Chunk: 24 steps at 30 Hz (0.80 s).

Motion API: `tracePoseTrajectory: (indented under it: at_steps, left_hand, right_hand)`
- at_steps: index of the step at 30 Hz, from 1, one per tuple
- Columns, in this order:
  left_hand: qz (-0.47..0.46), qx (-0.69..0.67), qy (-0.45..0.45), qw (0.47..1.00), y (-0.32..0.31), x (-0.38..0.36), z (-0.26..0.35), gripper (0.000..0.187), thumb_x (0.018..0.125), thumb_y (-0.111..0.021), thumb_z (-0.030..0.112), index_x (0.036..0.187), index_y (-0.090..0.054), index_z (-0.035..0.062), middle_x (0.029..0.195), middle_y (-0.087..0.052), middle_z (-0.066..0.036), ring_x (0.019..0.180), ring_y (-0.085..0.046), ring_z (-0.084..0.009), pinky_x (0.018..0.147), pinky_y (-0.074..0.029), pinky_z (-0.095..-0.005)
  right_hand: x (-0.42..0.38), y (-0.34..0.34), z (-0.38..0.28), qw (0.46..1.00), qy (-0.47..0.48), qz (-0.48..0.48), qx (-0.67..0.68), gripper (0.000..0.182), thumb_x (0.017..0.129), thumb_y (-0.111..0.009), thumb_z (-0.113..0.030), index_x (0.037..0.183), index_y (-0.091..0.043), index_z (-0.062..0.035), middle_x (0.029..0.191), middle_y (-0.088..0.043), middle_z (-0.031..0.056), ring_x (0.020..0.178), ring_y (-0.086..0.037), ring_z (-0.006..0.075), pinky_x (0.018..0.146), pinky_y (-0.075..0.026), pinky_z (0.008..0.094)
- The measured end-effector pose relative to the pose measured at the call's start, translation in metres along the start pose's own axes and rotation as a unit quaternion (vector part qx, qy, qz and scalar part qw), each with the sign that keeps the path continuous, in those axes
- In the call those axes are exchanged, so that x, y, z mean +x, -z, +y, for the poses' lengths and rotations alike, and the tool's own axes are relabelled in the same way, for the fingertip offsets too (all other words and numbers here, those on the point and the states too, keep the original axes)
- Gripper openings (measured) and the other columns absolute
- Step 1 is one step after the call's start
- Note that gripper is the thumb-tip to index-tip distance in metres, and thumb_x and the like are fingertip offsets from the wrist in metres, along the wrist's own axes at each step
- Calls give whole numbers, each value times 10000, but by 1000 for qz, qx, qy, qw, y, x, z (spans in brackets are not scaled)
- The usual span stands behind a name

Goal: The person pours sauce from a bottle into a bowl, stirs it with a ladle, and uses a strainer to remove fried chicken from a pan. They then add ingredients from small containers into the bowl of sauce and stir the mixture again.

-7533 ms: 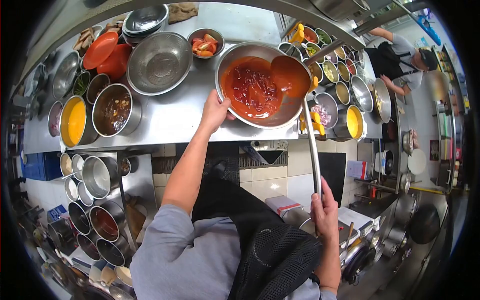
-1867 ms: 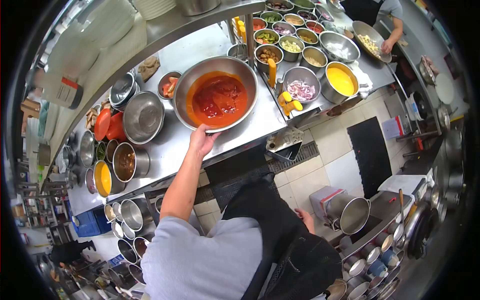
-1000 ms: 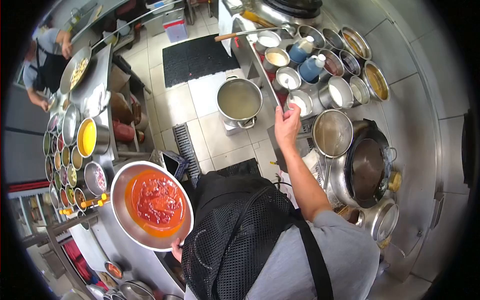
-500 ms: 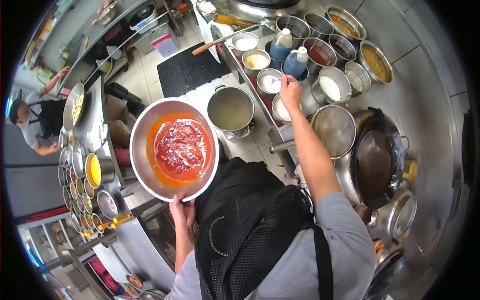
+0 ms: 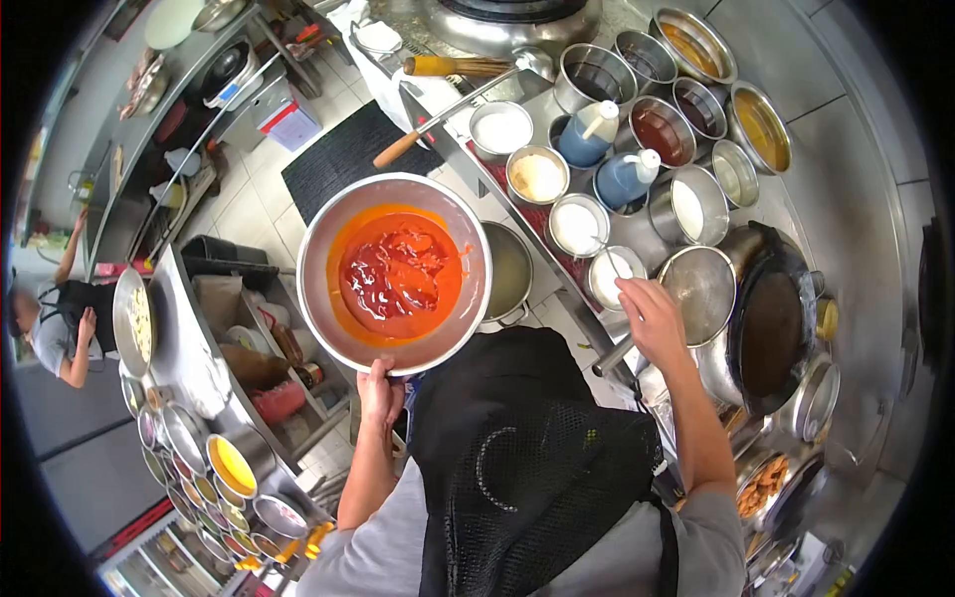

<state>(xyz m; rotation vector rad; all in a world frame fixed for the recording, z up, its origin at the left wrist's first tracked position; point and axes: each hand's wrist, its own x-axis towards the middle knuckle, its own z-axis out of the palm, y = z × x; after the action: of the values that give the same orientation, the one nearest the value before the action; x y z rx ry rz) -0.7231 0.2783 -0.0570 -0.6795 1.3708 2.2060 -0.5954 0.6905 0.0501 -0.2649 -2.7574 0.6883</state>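
My left hand grips the near rim of a large metal mixing bowl, tilted toward me. Inside it lie glossy red sauce and a thinner orange liquid around it. At the counter on the right, my right hand is closed, fingertips pinched at the end of a thin metal spoon. Its other end reaches toward a tin of white powder. Just under the fingertips stands another tin of white contents. A tin of tan powder is farther along.
Two bottles of dark liquid stand among several sauce tins. A strainer and a wok are at right. Behind the bowl, a pot stands low. A ladle juts over the counter edge. A co-worker stands at far left.
My right hand has moved nearer to me, and more of the spoon shows. The sauce in the bowl has shifted and looks smoother. The whole view has turned slightly.
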Motion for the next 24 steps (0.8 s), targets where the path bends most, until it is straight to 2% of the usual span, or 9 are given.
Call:
tracePoseTrajectory:
  at_steps: [3, 5, 7, 8, 10, 16, 21, 23, 24]
  left_hand:
    - [-10, 23, 34, 999, -3, 36, 26, 395, 875, -524, -28, 1268, -492, 1, 1156, -615, -126, 1033, -642, -276, 902, -552, -452]
    - [-21, 41, 35, 998, -9, 50, 43, 388, 892, -517, -23, 1278, -484, -9, 1177, -613, -138, 1059, -642, -279, 925, -552, -469]
    - [-37, 61, 39, 997, -13, 64, 53, 387, 898, -511, -20, 1284, -480, -12, 1175, -610, -135, 1053, -642, -276, 924, -553, -477]
    - [-40, 65, 44, 996, -14, 69, 56, 399, 889, -513, -27, 1286, -479, -9, 1177, -607, -132, 1054, -641, -277, 922, -557, -477]
    - [-45, 64, 44, 996, -23, 76, 64, 401, 884, -513, -31, 1283, -481, -9, 1178, -606, -131, 1053, -640, -277, 924, -556, -478]
    - [-27, 60, 48, 997, -34, 83, 79, 340, 879, -531, -26, 1218, -528, 0, 1150, -612, -96, 1042, -628, -249, 928, -528, -429]
    - [-31, 72, 31, 996, -33, 84, 90, 331, 885, -537, -8, 1215, -530, 9, 1115, -613, -81, 1023, -617, -229, 912, -527, -409]
    - [-30, 69, 30, 997, -28, 87, 93, 342, 881, -544, -10, 1222, -527, 13, 1126, -613, -81, 1020, -619, -228, 912, -529, -409]
    - [-30, 68, 30, 997, -28, 88, 96, 342, 881, -544, -10, 1222, -527, 13, 1126, -613, -81, 1020, -619, -228, 912, -529, -409]
  right_hand:
    - [11, -7, -18, 998, -29, 56, 8, 211, 901, -650, -40, 1108, -683, -19, 1029, -683, 150, 945, -647, 333, 817, -520, 398]
    - [20, -17, -15, 998, -60, 8, -13, 208, 920, -629, -35, 1120, -680, -5, 1029, -685, 164, 941, -651, 328, 828, -517, 384]
    - [39, -31, -22, 982, -108, 119, 102, 198, 948, -599, -39, 1124, -679, 3, 1041, -693, 168, 957, -661, 293, 852, -510, 357]
    - [48, -42, -23, 961, -148, 154, 175, 200, 975, -573, -53, 1136, -673, 13, 1057, -698, 159, 976, -660, 250, 870, -503, 338]
    - [81, -67, -30, 929, -172, 202, 259, 210, 984, -568, -65, 1148, -668, 20, 1068, -697, 151, 991, -656, 233, 885, -501, 333]
    - [170, -170, 1, 933, -143, 198, 265, 233, 1006, -553, -126, 1165, -669, -2, 1093, -696, 165, 1016, -672, 268, 896, -508, 343]
    - [187, -205, 8, 947, -125, 221, 195, 255, 1017, -546, -178, 1157, -667, -4, 1094, -700, 171, 1004, -677, 310, 878, -523, 370]
    - [187, -212, 6, 924, -183, 210, 261, 275, 1016, -550, -210, 1153, -669, -3, 1087, -703, 170, 1001, -682, 309, 868, -526, 365]
    - [190, -215, 4, 903, -212, 228, 297, 285, 1010, -568, -237, 1143, -678, -10, 1044, -717, 137, 941, -685, 249, 827, -530, 339]
